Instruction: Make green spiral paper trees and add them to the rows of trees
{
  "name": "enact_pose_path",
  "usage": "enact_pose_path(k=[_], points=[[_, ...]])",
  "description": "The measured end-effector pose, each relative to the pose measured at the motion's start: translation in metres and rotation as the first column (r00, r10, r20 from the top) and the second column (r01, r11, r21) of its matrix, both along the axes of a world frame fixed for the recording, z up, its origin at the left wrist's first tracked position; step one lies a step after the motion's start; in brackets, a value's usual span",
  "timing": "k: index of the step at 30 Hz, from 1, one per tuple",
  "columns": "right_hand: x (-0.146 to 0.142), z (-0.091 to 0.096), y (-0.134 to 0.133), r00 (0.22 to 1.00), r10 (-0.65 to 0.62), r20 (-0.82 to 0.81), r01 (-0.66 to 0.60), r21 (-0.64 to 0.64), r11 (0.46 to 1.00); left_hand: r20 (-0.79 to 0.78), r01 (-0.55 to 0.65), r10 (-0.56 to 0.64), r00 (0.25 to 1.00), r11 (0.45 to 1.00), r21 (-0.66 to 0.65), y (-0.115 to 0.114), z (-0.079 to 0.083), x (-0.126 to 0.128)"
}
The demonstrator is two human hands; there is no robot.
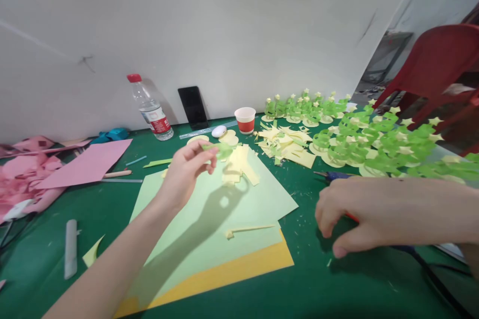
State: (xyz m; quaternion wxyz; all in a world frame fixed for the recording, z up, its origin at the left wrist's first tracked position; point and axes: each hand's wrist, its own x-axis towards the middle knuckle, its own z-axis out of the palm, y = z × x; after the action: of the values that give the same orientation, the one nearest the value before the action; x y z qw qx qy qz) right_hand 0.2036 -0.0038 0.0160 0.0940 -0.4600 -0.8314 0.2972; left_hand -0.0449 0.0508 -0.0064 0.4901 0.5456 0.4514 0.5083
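My left hand [187, 167] is raised over a stack of pale green paper [202, 199], thumb and fingers pinching a small green paper piece [222, 151]. Its exact shape is blurred. My right hand [352, 209] is over a glue gun [333, 175] lying on the table. Its fingers are bent and apart from the thumb, and it partly hides the blue body and a red part. Under and beyond my left hand lie pale yellow paper strips [239, 164]. A thin yellow strip with a small knotted end [250, 229] rests on the green paper.
Many green paper plants with yellow stars [359, 139] fill the back right. Near the white board stand a paper cup [245, 120], a phone [193, 107] and a water bottle [153, 114]. Pink paper [86, 162] lies left, a glue stick [71, 249] nearer. A black cord [430, 274] runs right.
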Motion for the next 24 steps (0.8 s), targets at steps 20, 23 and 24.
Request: enact_pose_path(k=[20,23,24], points=[[-0.038,-0.002,0.014,0.931,-0.093,-0.354,0.053,-0.122,0.991,0.039,0.360,-0.358,0.933,0.925,-0.120,-0.035,0.001,0.023],[-0.033,0.000,0.016,0.927,-0.111,-0.358,0.059,-0.154,0.986,-0.033,0.338,-0.346,0.938,0.930,-0.146,-0.032,0.002,0.021],[-0.032,0.001,0.016,0.927,-0.116,-0.356,0.061,-0.164,0.985,-0.059,0.335,-0.348,0.936,0.929,-0.156,-0.031,0.002,0.020]])
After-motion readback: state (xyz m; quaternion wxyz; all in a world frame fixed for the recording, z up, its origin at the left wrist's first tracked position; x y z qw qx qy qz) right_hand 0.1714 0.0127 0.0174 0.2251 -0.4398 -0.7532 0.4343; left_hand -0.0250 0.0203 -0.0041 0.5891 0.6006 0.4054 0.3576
